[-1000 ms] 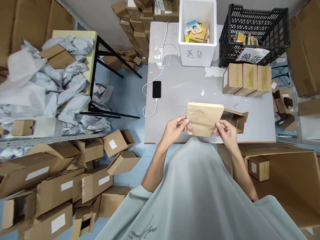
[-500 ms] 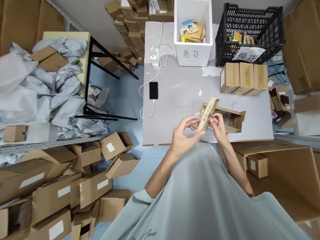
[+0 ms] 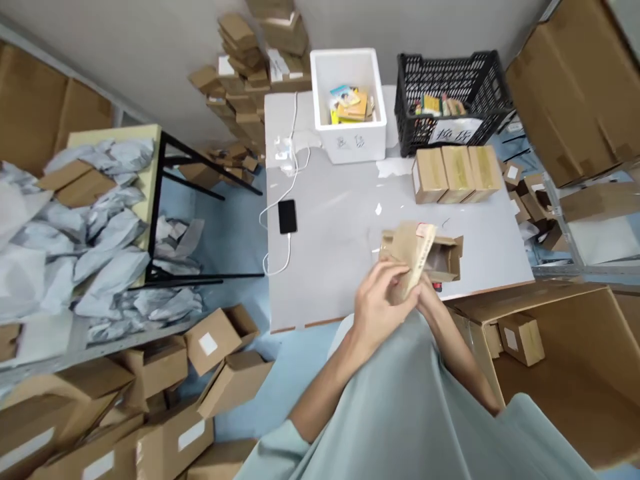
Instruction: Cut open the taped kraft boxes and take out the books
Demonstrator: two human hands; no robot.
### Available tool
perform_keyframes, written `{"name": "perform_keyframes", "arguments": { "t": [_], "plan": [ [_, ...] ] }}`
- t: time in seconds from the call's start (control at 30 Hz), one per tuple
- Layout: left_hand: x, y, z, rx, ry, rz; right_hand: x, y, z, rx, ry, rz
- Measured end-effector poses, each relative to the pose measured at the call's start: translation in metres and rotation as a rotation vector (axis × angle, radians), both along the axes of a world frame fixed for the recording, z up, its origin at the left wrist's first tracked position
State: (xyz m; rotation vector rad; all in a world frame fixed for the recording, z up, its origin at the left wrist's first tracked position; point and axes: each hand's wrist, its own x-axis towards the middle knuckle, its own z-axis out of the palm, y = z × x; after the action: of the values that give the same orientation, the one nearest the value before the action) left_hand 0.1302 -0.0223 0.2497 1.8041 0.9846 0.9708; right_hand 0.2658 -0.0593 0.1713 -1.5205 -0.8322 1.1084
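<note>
My left hand [image 3: 379,303] is closed on a flat tan packet [image 3: 419,257] with dark lettering along its narrow side and a red mark at its top. On the packet's lower right side, my right hand [image 3: 427,293] grips it too, its fingers partly hidden behind it. The packet is held up and tilted, near the front edge of the grey table [image 3: 330,267]. Just beyond it lies an open cardboard box [image 3: 447,259], partly covered by the packet. A small red and black thing [image 3: 437,287] shows beside my right hand.
White bin [image 3: 353,143] and black crate [image 3: 450,93] hold booklets at the back. Three taped boxes [image 3: 457,175] stand before the crate. A phone [image 3: 287,217] with a white cable lies left. A large open carton [image 3: 575,373] stands at right.
The view has shifted and tilted. The packet has been turned so its broad tan face shows more, and my right hand has moved lower, behind it. The small red and black thing has come into view.
</note>
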Motion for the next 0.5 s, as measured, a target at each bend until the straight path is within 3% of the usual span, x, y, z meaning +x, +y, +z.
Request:
{"name": "perform_keyframes", "arguments": {
  "t": [0.07, 0.2, 0.3, 0.4, 0.5],
  "plan": [
    [0.002, 0.016, -0.003, -0.201, -0.069, 0.011, 0.026, -0.013, 0.01, 0.019, 0.281, -0.064],
    [0.024, 0.043, -0.018, -0.531, -0.102, -0.002, 0.082, -0.048, 0.023, 0.019, 0.331, -0.242],
    [0.047, 0.047, -0.026, -0.737, -0.122, -0.163, 0.115, -0.066, 0.023, -0.002, 0.321, -0.303],
    [0.068, 0.052, -0.029, -0.94, -0.13, -0.329, 0.143, -0.064, 0.019, -0.023, 0.333, -0.303],
    [0.099, 0.082, -0.028, -0.894, -0.166, -0.328, 0.177, -0.031, 0.019, -0.005, 0.301, -0.276]
  ]
}}
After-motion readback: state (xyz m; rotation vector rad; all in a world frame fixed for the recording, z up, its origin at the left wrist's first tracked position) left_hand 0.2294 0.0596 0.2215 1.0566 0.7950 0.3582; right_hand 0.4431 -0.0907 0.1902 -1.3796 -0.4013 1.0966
